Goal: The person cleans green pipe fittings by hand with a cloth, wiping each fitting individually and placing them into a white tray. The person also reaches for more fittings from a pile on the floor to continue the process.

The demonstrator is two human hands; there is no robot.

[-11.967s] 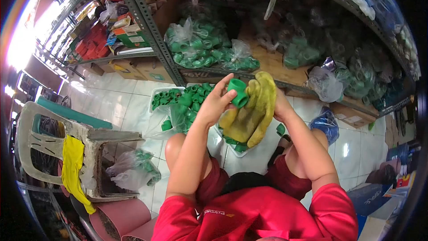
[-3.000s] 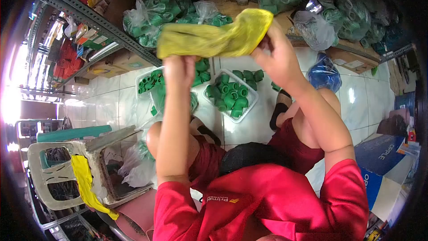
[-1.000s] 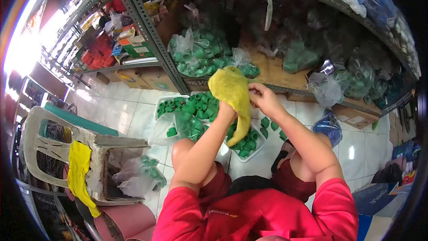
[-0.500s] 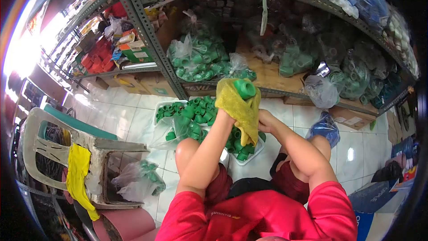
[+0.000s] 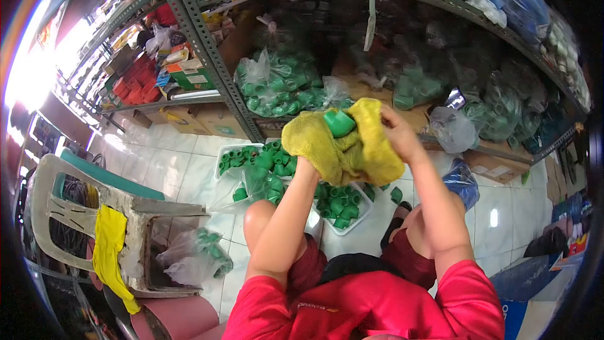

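Note:
A green plastic pipe fitting (image 5: 339,124) sits in the folds of a yellow cloth (image 5: 313,145), raised in front of me. My left hand (image 5: 307,167) is mostly hidden beneath the cloth, closed around the fitting through it. On the other side, my right hand (image 5: 401,136) pinches the cloth's lifted right part, slightly blurred. Below them stands a white basket (image 5: 345,232) of green fittings (image 5: 338,201). Farther left, another white basket (image 5: 219,162) also contains green fittings, with a clear plastic bag (image 5: 228,192) of fittings against it.
A metal shelf (image 5: 217,63) ahead carries bagged green fittings (image 5: 283,85). At left stands a worn plastic chair (image 5: 148,204) with a yellow cloth strip (image 5: 111,249). Loose fittings (image 5: 396,195) lie on the tiles near my right foot. A blue bag (image 5: 461,184) is farther right.
My right hand has risen and moved right, bringing up the hanging part of the cloth and spreading it beside the fitting. The fitting has shifted slightly left and tilted. More of the lower basket shows.

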